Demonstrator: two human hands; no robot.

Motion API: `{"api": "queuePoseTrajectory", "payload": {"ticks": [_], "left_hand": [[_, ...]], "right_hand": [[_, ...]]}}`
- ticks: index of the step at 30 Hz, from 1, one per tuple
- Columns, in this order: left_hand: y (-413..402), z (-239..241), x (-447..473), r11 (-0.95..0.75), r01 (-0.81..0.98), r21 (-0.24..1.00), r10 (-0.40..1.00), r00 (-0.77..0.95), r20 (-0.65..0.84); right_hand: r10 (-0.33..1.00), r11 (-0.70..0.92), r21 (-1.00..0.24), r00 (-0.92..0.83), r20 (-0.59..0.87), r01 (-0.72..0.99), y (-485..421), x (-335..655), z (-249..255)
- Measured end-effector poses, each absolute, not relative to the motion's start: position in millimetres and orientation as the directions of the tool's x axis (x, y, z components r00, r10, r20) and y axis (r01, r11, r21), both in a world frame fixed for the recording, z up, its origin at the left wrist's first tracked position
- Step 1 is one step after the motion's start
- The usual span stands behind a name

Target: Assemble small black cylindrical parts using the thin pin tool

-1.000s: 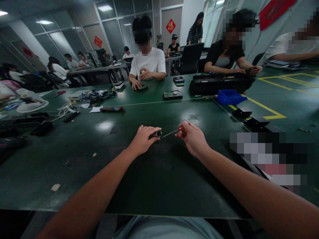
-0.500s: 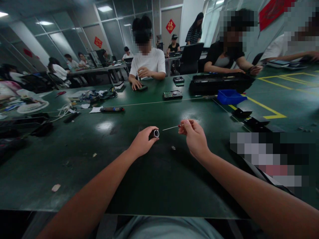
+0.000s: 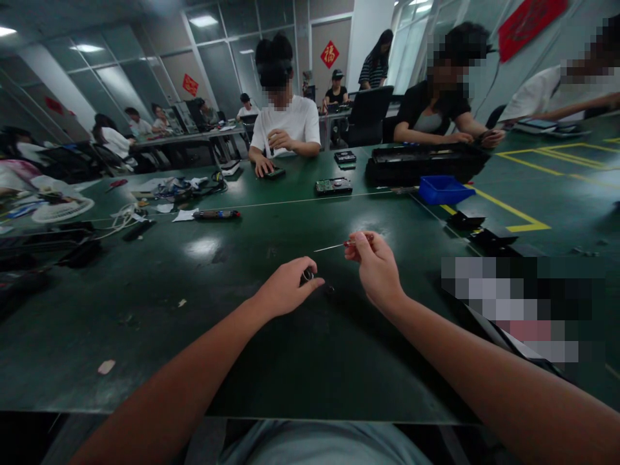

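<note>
My left hand [image 3: 290, 284] is closed round a small dark cylinder [image 3: 306, 276] with a pale ring at its end; the fingers hide most of it. To its right, my right hand [image 3: 375, 258] pinches the red handle of a thin screwdriver [image 3: 334, 246], whose shaft points left. The tip stays apart from the cylinder, a little above and beyond it. A small piece [image 3: 330, 289], too small to name, shows just right of my left fingertips. Below both hands is the dark green tabletop [image 3: 310, 361].
A pen-like dark tool [image 3: 216, 214] lies beyond my left hand. Farther back are an open hard drive [image 3: 333, 186], a blue bin [image 3: 444, 190] and a long black housing [image 3: 426, 164]. Black brackets [image 3: 493, 241] lie at right. A co-worker [image 3: 285, 123] sits across the table.
My left hand has moved down and slightly right, turning so its fingers cover more of the cylinder. My right hand with the screwdriver has stayed nearly in place.
</note>
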State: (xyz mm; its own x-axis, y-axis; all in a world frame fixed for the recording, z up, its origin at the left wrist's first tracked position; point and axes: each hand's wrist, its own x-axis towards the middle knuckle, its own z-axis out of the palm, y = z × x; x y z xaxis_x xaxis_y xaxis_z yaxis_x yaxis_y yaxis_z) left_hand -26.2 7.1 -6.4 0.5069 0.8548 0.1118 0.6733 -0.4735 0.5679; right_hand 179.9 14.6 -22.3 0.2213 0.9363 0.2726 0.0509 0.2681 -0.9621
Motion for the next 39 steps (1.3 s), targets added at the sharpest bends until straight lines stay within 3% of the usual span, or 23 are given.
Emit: {"api": "queuePoseTrajectory", "payload": {"ticks": [5, 10, 13, 18, 22, 26, 30, 35, 39], "left_hand": [[1, -9, -14, -0.622, 0.653, 0.433, 0.74, 0.67, 0.053], [-1, -13, -5, -0.681, 0.69, 0.244, 0.707, 0.706, -0.023], [3, -16, -4, -0.69, 0.686, 0.232, 0.698, 0.715, -0.04], [8, -8, -12, -0.652, 0.669, 0.358, 0.706, 0.707, -0.035], [9, 9, -29, -0.528, 0.633, 0.566, 0.764, 0.645, -0.009], [17, 17, -56, -0.274, 0.587, 0.762, 0.884, 0.466, -0.042], [30, 14, -92, 0.063, 0.25, 0.966, 0.971, 0.209, -0.117], [35, 20, -148, 0.221, -0.207, 0.953, 0.962, -0.116, -0.248], [28, 28, -201, 0.223, -0.336, 0.915, 0.904, -0.28, -0.324]], "right_hand": [[0.933, 0.279, -0.959, 0.225, 0.281, 0.039, 15, 179, -21], [0.934, 0.284, -0.958, 0.216, 0.284, 0.031, 15, 177, -21], [0.934, 0.288, -0.956, 0.209, 0.291, 0.045, 14, 176, -21], [0.937, 0.288, -0.956, 0.189, 0.295, 0.061, 13, 176, -20], [0.94, 0.284, -0.957, 0.179, 0.289, 0.056, 13, 176, -19], [0.944, 0.281, -0.959, 0.165, 0.285, 0.045, 13, 176, -19], [0.95, 0.272, -0.962, 0.152, 0.274, 0.037, 13, 176, -20], [0.954, 0.256, -0.966, 0.148, 0.26, 0.04, 13, 176, -20], [0.958, 0.245, -0.968, 0.142, 0.25, 0.049, 12, 175, -18]]}}
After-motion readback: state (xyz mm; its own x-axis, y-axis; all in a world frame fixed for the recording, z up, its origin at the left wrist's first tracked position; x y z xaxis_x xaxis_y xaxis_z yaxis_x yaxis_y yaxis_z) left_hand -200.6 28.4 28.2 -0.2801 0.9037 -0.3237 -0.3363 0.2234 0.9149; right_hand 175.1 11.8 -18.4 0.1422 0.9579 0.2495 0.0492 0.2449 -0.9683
